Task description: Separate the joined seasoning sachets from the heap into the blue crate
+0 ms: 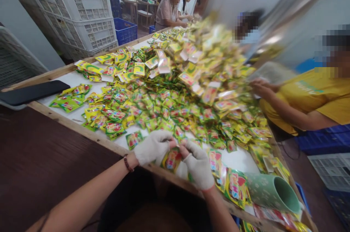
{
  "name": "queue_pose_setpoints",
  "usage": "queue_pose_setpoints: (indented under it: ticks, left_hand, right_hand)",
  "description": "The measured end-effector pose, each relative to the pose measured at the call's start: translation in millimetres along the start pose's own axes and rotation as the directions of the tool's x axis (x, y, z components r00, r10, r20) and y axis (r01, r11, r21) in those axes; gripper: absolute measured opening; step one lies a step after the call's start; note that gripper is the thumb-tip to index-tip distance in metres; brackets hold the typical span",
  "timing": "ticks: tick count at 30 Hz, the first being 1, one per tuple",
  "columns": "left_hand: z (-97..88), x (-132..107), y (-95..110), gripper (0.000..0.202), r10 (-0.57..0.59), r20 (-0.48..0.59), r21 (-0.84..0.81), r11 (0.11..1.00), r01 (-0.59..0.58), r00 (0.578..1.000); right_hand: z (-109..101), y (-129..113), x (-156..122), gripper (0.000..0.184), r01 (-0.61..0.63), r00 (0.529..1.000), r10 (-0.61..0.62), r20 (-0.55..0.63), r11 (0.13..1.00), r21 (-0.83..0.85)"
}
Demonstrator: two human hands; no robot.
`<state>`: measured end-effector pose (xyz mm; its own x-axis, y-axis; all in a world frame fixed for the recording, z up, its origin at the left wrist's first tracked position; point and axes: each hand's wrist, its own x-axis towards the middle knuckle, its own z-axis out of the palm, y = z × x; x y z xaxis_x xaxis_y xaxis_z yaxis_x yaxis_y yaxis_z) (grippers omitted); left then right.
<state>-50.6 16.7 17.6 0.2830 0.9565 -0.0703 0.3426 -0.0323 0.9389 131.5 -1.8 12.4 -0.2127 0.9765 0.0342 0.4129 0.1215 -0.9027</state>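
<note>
At the near edge of the table, my left hand (155,147) and my right hand (198,165) meet over a yellow-green packet (172,159). Both wear white gloves with bare fingertips. The fingers of each are pinched together at the packet's top edge, and it hangs upright below them. Larger flat packets printed "TWINS" (235,188) lie right of my right hand. Just beyond my left hand is a small green sachet (133,139). A big heap of small sachets (164,104) spreads out ahead of both hands.
A pale green flowered cylinder (273,190) lies on its side at the right. On the left are a dark flat tray (35,91) and stacked white crates (87,13). A person in a yellow shirt (308,100) sits at the right side; other people work farther along the table.
</note>
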Motion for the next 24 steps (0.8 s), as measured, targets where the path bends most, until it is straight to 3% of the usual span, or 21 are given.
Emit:
queue_pose_setpoints:
  ticks: [3, 6, 9, 12, 14, 16, 19, 22, 24]
  left_hand:
    - [-1.2, 3, 5, 0.016, -0.029, 0.031, -0.04, 0.999, 0.03, 0.999]
    - [-4.2, -1, 3, 0.019, 0.022, 0.044, 0.029, 0.999, -0.023, 0.999]
    - [-6.8, -11, -3, 0.025, 0.198, 0.066, 0.184, 0.961, -0.207, 0.978]
    - [-2.4, -20, -12, 0.016, 0.393, 0.079, 0.32, 0.86, -0.397, 0.916]
    - [4.5, -21, -17, 0.017, 0.453, 0.078, 0.389, 0.806, -0.446, 0.888]
    - [10.4, -20, -20, 0.02, 0.45, 0.06, 0.416, 0.8, -0.432, 0.891]
    - [6.8, -17, -21, 0.02, 0.404, -0.009, 0.41, 0.836, -0.366, 0.915]
    - [-15.6, -19, -23, 0.015, 0.302, -0.127, 0.468, 0.858, -0.212, 0.945]
    - [-33.6, -24, -25, 0.014, 0.211, -0.166, 0.542, 0.836, -0.089, 0.963]
  right_hand:
    - [2, -1, 3, 0.022, -0.023, 0.999, 0.023, -0.026, 0.999, 0.031]
    - [3, 3, 0, 0.019, 0.022, 0.997, -0.023, -0.074, 1.0, -0.005]
    - [0, 12, -10, 0.02, 0.173, 0.981, -0.179, -0.069, 0.981, -0.088]
    - [-1, 20, -19, 0.029, 0.345, 0.934, -0.356, -0.039, 0.924, -0.164]
    - [3, 22, -21, 0.029, 0.377, 0.92, -0.391, -0.039, 0.906, -0.193]
    - [8, 20, -18, 0.023, 0.331, 0.938, -0.345, -0.046, 0.925, -0.189]
    - [6, 14, -10, 0.019, 0.169, 0.977, -0.186, -0.099, 0.972, -0.161]
    - [-21, 6, -3, 0.023, 0.012, 0.984, -0.047, -0.171, 0.979, -0.202]
    - [-46, 2, 1, 0.027, -0.004, 0.979, -0.067, -0.193, 0.939, -0.344]
